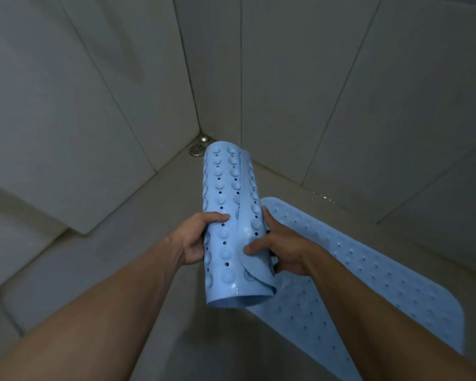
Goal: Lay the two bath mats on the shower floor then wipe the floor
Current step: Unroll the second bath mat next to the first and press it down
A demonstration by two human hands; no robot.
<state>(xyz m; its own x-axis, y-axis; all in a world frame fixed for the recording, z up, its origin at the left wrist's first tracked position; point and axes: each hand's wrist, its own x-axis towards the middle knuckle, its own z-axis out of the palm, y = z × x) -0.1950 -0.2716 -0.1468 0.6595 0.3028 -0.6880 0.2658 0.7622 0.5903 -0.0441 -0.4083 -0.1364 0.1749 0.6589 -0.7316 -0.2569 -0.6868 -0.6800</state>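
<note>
two blue bath mats are showing in the head view, and you are dealing with only one of them. you are holding the rolled mat [232,224] up above the shower floor [154,215], its length pointing away from you toward the corner, its suction cups and small holes facing outward. your left hand [195,239] is wrapping around the left side of the roll, thumb lying over the top among the cups, so that grip is clamped on the roll. your right hand [279,247] is pressing against the right side, its thumb pinning the loose outer flap near the lower half, fingers tucked behind; that grip is also closed on the roll. the near end of the roll is hanging open, showing the smooth inner face curling round.

the flat mat [368,287] is lying spread on the floor to your right, running from beside the right wall down toward the lower right edge, partly hidden behind your right forearm and the roll. a round metal drain [197,149] is sitting in the far corner where the tiled walls [368,92] are meeting, just beyond the far end of the roll. a few wet glints are showing on the floor near the right wall.
</note>
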